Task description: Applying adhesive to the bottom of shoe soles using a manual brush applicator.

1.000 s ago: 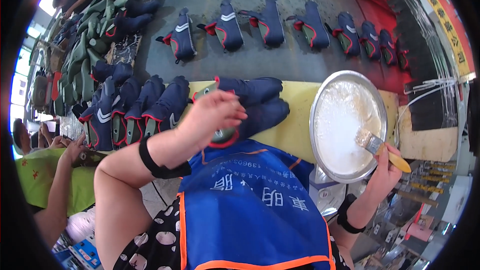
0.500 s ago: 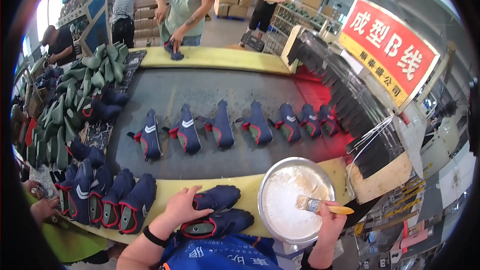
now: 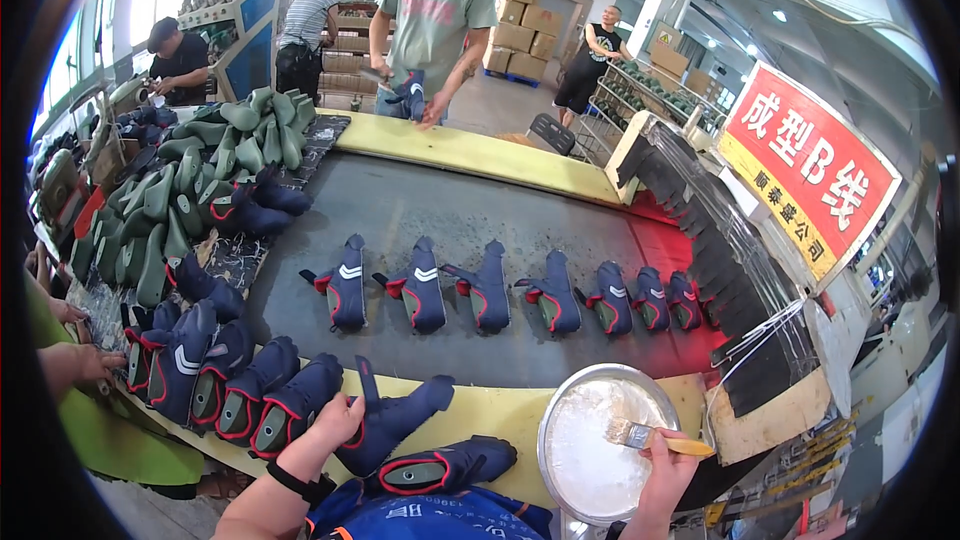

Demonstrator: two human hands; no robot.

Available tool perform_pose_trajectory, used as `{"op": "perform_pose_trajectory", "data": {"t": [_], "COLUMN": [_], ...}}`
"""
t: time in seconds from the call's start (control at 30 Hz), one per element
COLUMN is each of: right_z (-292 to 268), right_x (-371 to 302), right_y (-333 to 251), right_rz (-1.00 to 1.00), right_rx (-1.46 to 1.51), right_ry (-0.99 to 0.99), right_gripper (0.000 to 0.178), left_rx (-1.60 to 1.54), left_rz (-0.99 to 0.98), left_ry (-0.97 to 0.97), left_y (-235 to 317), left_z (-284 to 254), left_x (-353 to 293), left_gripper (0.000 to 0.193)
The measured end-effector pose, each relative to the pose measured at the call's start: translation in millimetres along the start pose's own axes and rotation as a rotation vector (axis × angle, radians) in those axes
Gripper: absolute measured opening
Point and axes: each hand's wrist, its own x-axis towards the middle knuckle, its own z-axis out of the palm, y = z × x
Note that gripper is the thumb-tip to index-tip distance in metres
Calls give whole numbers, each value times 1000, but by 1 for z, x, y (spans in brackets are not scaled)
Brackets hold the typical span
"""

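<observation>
My left hand point(image 3: 338, 426) is closed on a navy shoe upper point(image 3: 398, 422) with red trim, raised and tilted at the near yellow ledge. A second navy shoe upper point(image 3: 452, 466), with a green last inside, lies on its side close to my blue apron. In my right hand point(image 3: 668, 472) is a paintbrush point(image 3: 690, 446) with a yellow handle. Its bristles rest over the white paste in a round metal bowl point(image 3: 549, 448). To the left of my left hand, several navy shoe uppers point(image 3: 300, 402) stand packed along the ledge.
A dark conveyor belt point(image 3: 450, 355) carries a row of navy shoe uppers point(image 3: 422, 285). Green shoe lasts point(image 3: 190, 175) are heaped at left. Across the belt, a person point(image 3: 435, 15) holds another shoe upper. A co-worker's hand point(image 3: 85, 365) shows at left; a red sign point(image 3: 810, 160) stands right.
My left hand has moved left and tipped the nearer-belt shoe upper up. The brush stays over the bowl. The person across has lifted a shoe upper off the far ledge. The view has shifted.
</observation>
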Motion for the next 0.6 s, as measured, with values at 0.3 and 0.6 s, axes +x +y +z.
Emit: {"op": "perform_pose_trajectory", "data": {"t": [0.3, 0.6], "right_z": [-14, -24], "right_x": [-2, 7], "right_y": [14, 37], "right_rz": [85, 317], "right_rx": [38, 385], "right_ry": [40, 199], "right_gripper": [13, 20], "left_rx": [325, 207], "left_rz": [349, 309], "left_ry": [210, 36], "left_y": [16, 25], "left_z": [3, 5], "left_x": [-74, -37], "left_gripper": [99, 100]}}
